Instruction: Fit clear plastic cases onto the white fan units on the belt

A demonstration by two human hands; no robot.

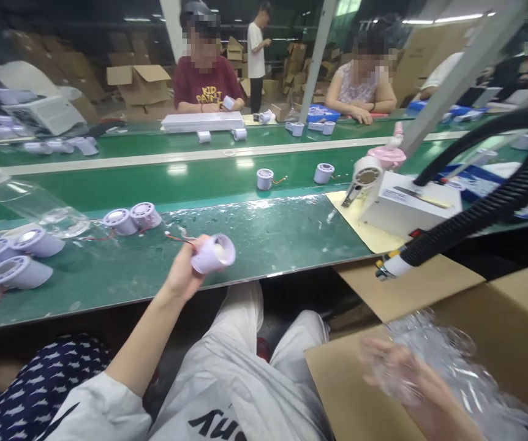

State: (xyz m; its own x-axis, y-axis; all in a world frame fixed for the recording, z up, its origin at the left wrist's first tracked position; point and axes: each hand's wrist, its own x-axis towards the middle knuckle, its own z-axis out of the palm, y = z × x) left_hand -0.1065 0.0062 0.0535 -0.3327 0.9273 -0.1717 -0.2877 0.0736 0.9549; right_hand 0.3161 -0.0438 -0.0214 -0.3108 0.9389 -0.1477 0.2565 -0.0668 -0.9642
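Note:
My left hand (185, 269) is wrapped round a lilac cylindrical housing (212, 254) above the front edge of the green bench (264, 236). The housing's open end faces right and shows something white inside; red wires trail from its other end. Over the cardboard box (346, 380) at the lower right, my right hand (402, 367) is closed on a clear plastic piece (395, 376), blurred by motion. Many similar clear plastic pieces (470, 373) lie in the box. Two lilac housings (144, 215) with wires stand on the bench, left of my left hand.
Several lilac housings (20, 272) and a clear bottle (38, 202) are at the left. A white device (406, 202) with a black hose (484, 214) stands at the right. Beyond the conveyor (190, 177), people sit working. Patterned fabric (43, 386) shows at the lower left.

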